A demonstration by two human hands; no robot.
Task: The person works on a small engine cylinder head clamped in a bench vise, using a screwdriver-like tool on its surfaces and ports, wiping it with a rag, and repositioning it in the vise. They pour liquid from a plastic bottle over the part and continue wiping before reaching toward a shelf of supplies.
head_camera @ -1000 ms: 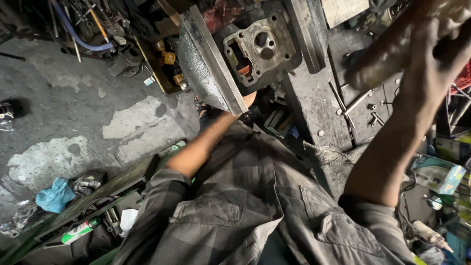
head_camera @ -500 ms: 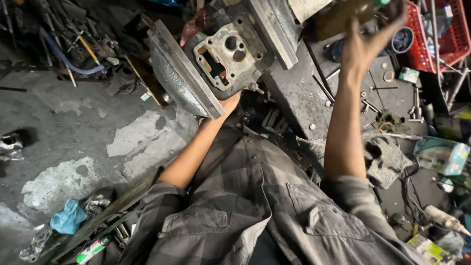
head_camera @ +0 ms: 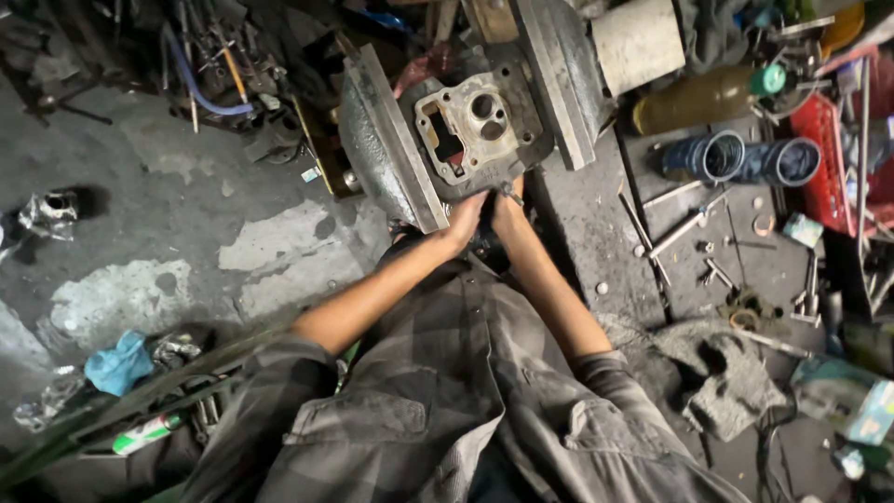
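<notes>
Concrete floor [head_camera: 177, 224] on the left, patched and stained, littered with scraps, a blue rag [head_camera: 118, 363] and a green-and-white tube [head_camera: 147, 431]. Dark tabletop [head_camera: 596, 224] on the right, crowded with bolts, rods, a grey cloth [head_camera: 736, 382], two dark pipe sections [head_camera: 740, 160], a brownish bottle [head_camera: 708, 93] and a red crate [head_camera: 829, 149]. Big vise [head_camera: 391, 149] at top centre, two heavy grey plates standing either side of a grimy metal engine block [head_camera: 470, 126], bored face with round holes and a rusty rectangular port turned up toward the camera. Block sits between the vise plates, apparently clamped, though contact on the right plate hard to confirm.

Left hand [head_camera: 463, 216] and right hand [head_camera: 507, 207] both up at the lower edge of the block, close together, touching or nearly touching its underside. Small metal piece [head_camera: 510, 194] at the right fingers, too small to identify. Grip of either hand: cannot tell, fingers tucked under the block and hidden.

Risks, as judged: block heavy and greasy, likely to slip or tip out of the vise if clamping is loose, straight onto the wrists below. Fingers working blind under the lower edge, pinch between block and plate likely. Small piece easy to drop and lose among loose hardware on the tabletop or rubbish on the floor. Loose sleeves near sharp vise edges, snag possible.
</notes>
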